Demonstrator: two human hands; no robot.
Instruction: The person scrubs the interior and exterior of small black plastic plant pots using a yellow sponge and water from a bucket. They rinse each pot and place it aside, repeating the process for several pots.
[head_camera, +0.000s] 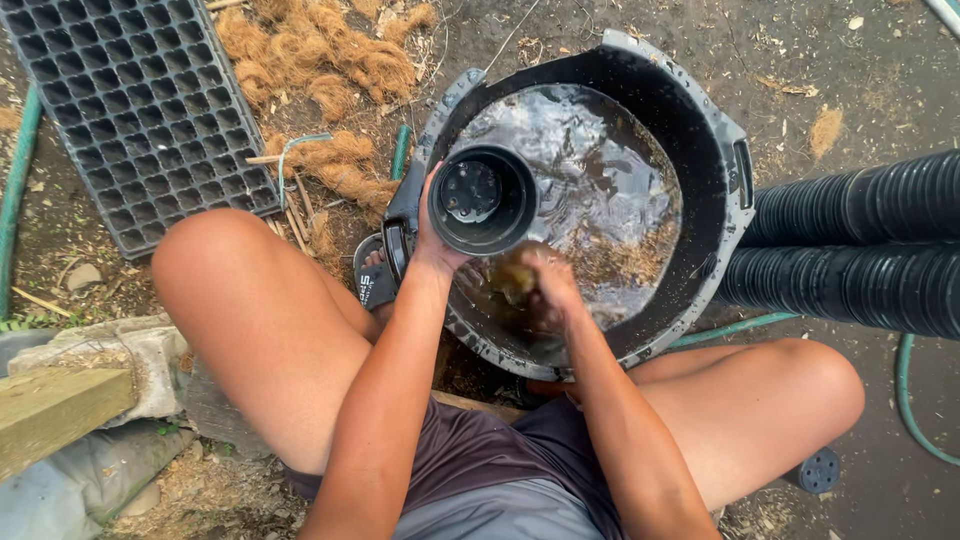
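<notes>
I sit over a large black tub (715, 150) of murky water with fibres floating in it. My left hand (432, 243) holds a small black plastic plant pot (482, 198) by its rim, mouth up, above the tub's near left side. My right hand (548, 290) is closed around a wet brownish clump of fibre (512, 278) just at the water's surface, beside the pot. The hand is blurred by motion.
A black seedling cell tray (140, 110) lies at the upper left, with loose coconut fibre (330, 60) beside it. Two long stacks of black pots (850, 245) lie at the right. A green hose (915, 400) runs on the dirt. Concrete and wood blocks (70, 390) sit at left.
</notes>
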